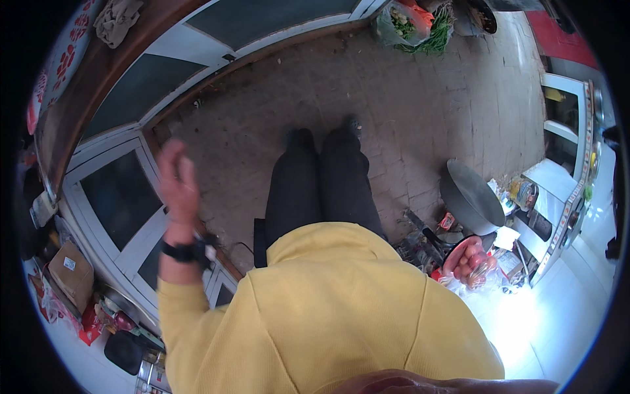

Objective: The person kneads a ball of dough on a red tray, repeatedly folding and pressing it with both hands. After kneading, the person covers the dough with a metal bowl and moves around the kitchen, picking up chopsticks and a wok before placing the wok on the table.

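Note:
My left hand [179, 182] is raised on the left side of the view, blurred, with its fingers loosely apart and nothing held in it. A black wristband [178, 252] circles that wrist, below a yellow sleeve [183, 305]. Behind the hand are white cabinet doors [118, 194] with dark panels and the tiled floor [236, 128]. My right hand is out of view. Before me are my dark trousered legs [295, 189] on the floor. A blurred skin-toned patch [418, 385] crosses the lower edge; I cannot tell which body part it is.
At right, a large grey metal basin [472, 197] leans near a dark-handled pan [428, 234] and a pink bowl [457, 256] of round reddish items, among clutter. Bagged greens [413, 29] lie at the far wall. A cardboard box [71, 273] sits on the left counter.

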Demonstrator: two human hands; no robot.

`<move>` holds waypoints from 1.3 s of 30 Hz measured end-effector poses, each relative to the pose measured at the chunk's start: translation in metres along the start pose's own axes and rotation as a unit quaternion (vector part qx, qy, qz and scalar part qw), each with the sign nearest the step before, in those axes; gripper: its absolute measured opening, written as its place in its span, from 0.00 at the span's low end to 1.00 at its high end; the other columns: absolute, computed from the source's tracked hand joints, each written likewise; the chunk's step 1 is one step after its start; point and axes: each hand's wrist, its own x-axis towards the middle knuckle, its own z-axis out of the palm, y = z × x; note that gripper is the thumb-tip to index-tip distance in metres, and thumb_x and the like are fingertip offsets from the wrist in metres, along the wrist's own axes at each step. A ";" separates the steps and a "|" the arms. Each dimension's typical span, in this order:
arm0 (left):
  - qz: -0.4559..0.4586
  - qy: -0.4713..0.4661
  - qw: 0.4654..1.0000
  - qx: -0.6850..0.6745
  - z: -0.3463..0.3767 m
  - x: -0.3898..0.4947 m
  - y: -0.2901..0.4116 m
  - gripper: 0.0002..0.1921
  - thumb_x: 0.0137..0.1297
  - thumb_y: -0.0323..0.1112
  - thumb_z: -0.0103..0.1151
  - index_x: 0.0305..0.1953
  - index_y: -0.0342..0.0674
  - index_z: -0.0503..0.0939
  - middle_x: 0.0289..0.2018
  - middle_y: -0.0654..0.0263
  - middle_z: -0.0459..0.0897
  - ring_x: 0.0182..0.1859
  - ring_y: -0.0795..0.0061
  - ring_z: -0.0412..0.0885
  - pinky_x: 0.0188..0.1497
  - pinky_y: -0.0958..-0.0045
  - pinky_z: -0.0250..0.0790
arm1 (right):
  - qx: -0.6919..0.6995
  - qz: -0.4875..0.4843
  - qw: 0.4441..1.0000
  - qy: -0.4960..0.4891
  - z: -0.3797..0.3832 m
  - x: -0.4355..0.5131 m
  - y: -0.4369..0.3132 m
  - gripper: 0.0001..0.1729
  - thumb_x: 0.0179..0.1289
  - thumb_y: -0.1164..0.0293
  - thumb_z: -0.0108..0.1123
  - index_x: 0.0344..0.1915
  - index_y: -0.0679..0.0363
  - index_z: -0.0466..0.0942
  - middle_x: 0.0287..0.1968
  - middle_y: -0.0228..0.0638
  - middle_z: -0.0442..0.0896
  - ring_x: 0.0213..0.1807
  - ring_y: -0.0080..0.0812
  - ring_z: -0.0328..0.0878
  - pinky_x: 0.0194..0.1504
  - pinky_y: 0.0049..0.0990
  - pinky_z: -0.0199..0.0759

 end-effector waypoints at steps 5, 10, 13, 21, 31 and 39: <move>-0.386 -0.385 0.831 -0.111 0.028 -0.252 -0.049 0.21 0.67 0.36 0.57 0.59 0.35 0.72 0.56 0.49 0.78 0.60 0.60 0.75 0.63 0.64 0.66 | 0.159 -0.036 0.986 0.035 0.014 0.019 0.006 0.21 0.62 0.62 0.59 0.52 0.62 0.79 0.44 0.48 0.84 0.45 0.41 0.82 0.51 0.33 0.73; -0.541 -0.328 0.751 -0.189 -0.001 -0.383 -0.075 0.23 0.68 0.37 0.56 0.62 0.38 0.70 0.58 0.51 0.76 0.61 0.63 0.74 0.63 0.65 0.66 | 0.342 -0.122 0.931 0.036 0.017 0.048 0.008 0.21 0.62 0.63 0.59 0.52 0.63 0.79 0.43 0.47 0.85 0.44 0.39 0.82 0.51 0.31 0.73; -0.571 -0.253 0.743 -0.239 -0.007 -0.399 -0.067 0.24 0.69 0.38 0.56 0.63 0.39 0.68 0.59 0.52 0.75 0.62 0.64 0.74 0.63 0.65 0.66 | 0.107 -0.154 0.972 0.142 0.012 0.066 0.023 0.20 0.66 0.61 0.58 0.51 0.63 0.80 0.45 0.40 0.85 0.45 0.31 0.81 0.51 0.28 0.72; -0.588 -0.103 0.720 -0.355 -0.005 -0.372 -0.030 0.26 0.71 0.40 0.55 0.67 0.43 0.65 0.63 0.55 0.72 0.63 0.68 0.72 0.62 0.67 0.66 | -0.305 -0.114 0.945 0.016 -0.075 -0.021 0.031 0.19 0.69 0.58 0.55 0.46 0.60 0.84 0.44 0.35 0.86 0.43 0.31 0.81 0.49 0.26 0.72; -0.413 -0.252 0.806 -0.342 0.029 -0.403 -0.060 0.26 0.74 0.44 0.51 0.68 0.41 0.63 0.63 0.58 0.69 0.65 0.68 0.66 0.63 0.67 0.62 | -0.363 -0.072 0.922 -0.115 -0.103 -0.138 -0.084 0.18 0.69 0.58 0.56 0.45 0.60 0.84 0.43 0.34 0.86 0.41 0.30 0.80 0.47 0.26 0.72; -0.493 -0.249 0.780 -0.296 -0.016 -0.404 -0.053 0.24 0.72 0.45 0.52 0.63 0.41 0.66 0.56 0.61 0.70 0.57 0.70 0.67 0.57 0.67 0.64 | -0.369 -0.063 0.916 -0.144 -0.090 -0.160 -0.067 0.18 0.68 0.59 0.56 0.45 0.60 0.84 0.42 0.33 0.87 0.40 0.28 0.80 0.45 0.25 0.72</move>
